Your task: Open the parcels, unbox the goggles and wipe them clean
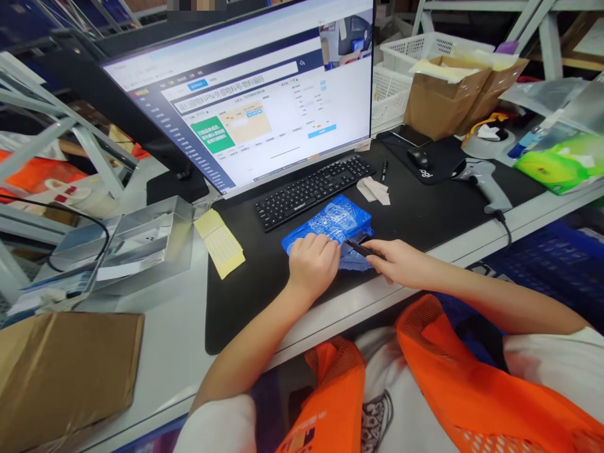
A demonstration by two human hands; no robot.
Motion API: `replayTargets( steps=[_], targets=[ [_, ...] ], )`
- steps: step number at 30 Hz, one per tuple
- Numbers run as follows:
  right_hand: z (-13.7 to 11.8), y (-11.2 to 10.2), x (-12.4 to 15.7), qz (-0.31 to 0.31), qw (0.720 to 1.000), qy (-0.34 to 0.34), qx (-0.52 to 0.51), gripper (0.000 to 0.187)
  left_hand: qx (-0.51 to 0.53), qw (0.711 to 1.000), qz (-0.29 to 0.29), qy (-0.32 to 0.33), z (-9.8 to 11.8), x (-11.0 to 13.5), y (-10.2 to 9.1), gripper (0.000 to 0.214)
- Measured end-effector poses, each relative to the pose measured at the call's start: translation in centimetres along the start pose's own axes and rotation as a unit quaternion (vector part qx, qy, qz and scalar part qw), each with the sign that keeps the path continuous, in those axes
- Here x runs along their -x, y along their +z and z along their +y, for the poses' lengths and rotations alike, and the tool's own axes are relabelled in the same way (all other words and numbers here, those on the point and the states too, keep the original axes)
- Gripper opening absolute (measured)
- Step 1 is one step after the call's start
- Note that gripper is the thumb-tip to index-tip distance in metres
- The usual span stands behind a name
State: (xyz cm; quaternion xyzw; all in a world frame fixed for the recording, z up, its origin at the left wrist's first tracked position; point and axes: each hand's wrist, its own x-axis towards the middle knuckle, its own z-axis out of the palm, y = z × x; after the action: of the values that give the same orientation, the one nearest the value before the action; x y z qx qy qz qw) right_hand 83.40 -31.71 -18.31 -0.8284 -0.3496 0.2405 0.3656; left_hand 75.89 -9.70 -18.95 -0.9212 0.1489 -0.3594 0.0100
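A blue plastic package [336, 217], shiny and wrinkled, lies on the black desk mat [250, 296] just in front of the keyboard. My left hand [314, 264] is closed on its near edge, knuckles up, fingertips hidden. In my right hand [394, 261] is a slim black utility knife [359, 248], gripped between thumb and fingers. Its tip points left and touches or nearly touches the package beside my left fingers; the blade itself cannot be made out.
Behind are a keyboard [314, 192], monitor [264, 107], marker [384, 171] and crumpled paper [374, 190]. Yellow notes [219, 243] lie left, near a clear tray [146, 245] and cardboard box [70, 371]. To the right are a barcode scanner [486, 182], mouse [419, 158] and paper bags [443, 94].
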Motion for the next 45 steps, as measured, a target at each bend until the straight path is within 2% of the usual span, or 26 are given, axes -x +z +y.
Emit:
replayTargets(
  steps=[5,10,17,20,25,29,33,39,45],
  targets=[
    [0.1,0.1,-0.3,0.047,0.996,-0.054,0.062,0.029,0.004,0.999,0.026,0.023,0.3,0.0,-0.1,0.018],
    [0.6,0.7,-0.6,0.090,0.984,-0.099,0.119,0.034,0.005,0.999,0.005,0.035,0.1,0.0,0.1,0.021],
    [1.9,3.0,-1.6,0.157,0.973,-0.134,0.104,0.036,0.052,0.997,-0.021,0.054,-0.1,0.1,0.2,0.022],
    [1.9,3.3,-2.0,0.174,0.971,-0.135,0.091,0.035,0.066,0.996,-0.036,0.046,-0.1,0.1,0.3,0.023],
    [1.5,2.3,-2.3,0.154,0.980,-0.109,0.066,0.029,0.035,0.998,-0.056,0.013,0.2,-0.1,0.6,0.021],
    [1.8,2.3,-1.9,0.163,0.977,-0.119,0.072,0.030,0.047,0.996,-0.075,-0.007,0.3,-0.2,0.6,0.021],
    [2.9,3.5,-1.3,0.199,0.963,-0.151,0.103,0.032,0.071,0.993,-0.087,-0.029,0.5,-0.3,0.5,0.022],
    [4.7,5.1,-0.3,0.279,0.925,-0.218,0.138,0.031,0.100,0.988,-0.104,-0.055,0.7,-0.2,0.6,0.021],
    [5.4,5.6,0.2,0.291,0.919,-0.217,0.155,0.031,0.107,0.989,-0.083,-0.059,0.0,-0.5,1.0,0.021]
  ],
)
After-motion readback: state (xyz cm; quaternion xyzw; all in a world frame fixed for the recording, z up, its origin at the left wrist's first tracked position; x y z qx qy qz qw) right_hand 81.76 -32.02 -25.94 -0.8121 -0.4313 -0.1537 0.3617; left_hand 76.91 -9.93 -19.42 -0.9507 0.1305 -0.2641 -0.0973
